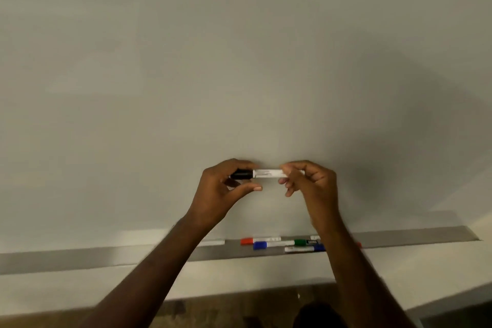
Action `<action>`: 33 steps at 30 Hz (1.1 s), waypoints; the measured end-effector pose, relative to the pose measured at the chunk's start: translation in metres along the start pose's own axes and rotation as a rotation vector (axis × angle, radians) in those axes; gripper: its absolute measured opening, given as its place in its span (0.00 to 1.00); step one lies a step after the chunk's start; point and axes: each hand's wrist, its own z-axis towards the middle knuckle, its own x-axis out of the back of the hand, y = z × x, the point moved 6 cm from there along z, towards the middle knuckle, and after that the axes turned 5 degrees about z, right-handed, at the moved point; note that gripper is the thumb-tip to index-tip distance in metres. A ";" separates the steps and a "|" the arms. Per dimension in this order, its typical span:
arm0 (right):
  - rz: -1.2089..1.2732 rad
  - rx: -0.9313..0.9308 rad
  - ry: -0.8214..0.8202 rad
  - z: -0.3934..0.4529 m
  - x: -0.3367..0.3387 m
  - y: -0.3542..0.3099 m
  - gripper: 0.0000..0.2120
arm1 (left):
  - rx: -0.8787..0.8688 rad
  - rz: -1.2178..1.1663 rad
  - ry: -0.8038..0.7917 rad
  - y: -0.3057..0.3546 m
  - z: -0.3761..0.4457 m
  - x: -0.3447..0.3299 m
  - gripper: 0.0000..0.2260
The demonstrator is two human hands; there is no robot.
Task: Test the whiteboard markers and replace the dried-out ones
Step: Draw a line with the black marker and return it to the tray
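Looking down past my own forearms, I see the floor only as a dark blur at the bottom edge; nothing there can be made out. Just beyond them runs the metal tray (399,238), and on it lie the waiting markers: a red-capped marker (259,240), a blue-capped marker (273,244), a green-capped marker (306,242) and another blue-ended marker (304,249); my arms cut across both ends of the row, so I cannot count them all, and a white barrel (213,242) at the left has its cap hidden.

Higher up, both hands hold the black marker (262,174) level in front of the whiteboard (239,48); my left hand (221,189) has its fingers curled round the black cap with the thumb stretched out beneath, clear of the barrel; my right hand (308,181) pinches the far end of the white barrel. I judge this the uncapping step, before any test stroke; the next move calls for a straight pull apart, then the tip pressed to the board. Whether the cap is seated or already loosening I cannot tell; the label print is too smeared to read. The board behind shows no marks, only my shadow at the right.
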 end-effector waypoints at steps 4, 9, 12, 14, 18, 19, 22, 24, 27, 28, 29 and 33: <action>0.106 0.105 0.106 0.009 -0.014 -0.063 0.06 | -0.157 -0.006 0.010 0.052 0.033 0.033 0.13; 0.325 0.132 0.058 0.014 -0.035 -0.114 0.12 | -0.208 -0.122 0.103 0.099 0.055 0.056 0.09; 0.401 0.135 -0.029 0.016 -0.047 -0.134 0.23 | -0.169 -0.229 0.119 0.116 0.061 0.060 0.09; 0.418 0.151 -0.035 0.015 -0.051 -0.143 0.20 | -0.130 -0.323 0.142 0.123 0.064 0.061 0.11; 0.491 0.130 0.021 0.015 -0.052 -0.151 0.14 | -0.068 -0.487 0.231 0.129 0.067 0.061 0.11; 0.498 0.121 0.029 0.015 -0.052 -0.152 0.13 | -0.050 -0.517 0.241 0.130 0.067 0.058 0.11; 0.510 0.105 0.035 0.016 -0.048 -0.151 0.13 | -0.008 -0.589 0.255 0.133 0.069 0.047 0.14; 0.493 0.100 0.028 0.017 -0.045 -0.153 0.14 | 0.015 -0.646 0.261 0.135 0.070 0.039 0.15; 0.465 0.106 0.035 0.017 -0.041 -0.155 0.13 | 0.055 -0.758 0.261 0.137 0.071 0.026 0.15; 0.481 0.111 0.043 0.017 -0.040 -0.155 0.13 | 0.069 -0.796 0.269 0.138 0.070 0.021 0.15; 0.504 0.119 0.050 0.017 -0.039 -0.155 0.13 | 0.084 -0.825 0.286 0.138 0.070 0.018 0.15; 0.644 0.106 0.061 0.015 -0.041 -0.155 0.13 | 0.123 -0.874 0.368 0.138 0.067 0.008 0.13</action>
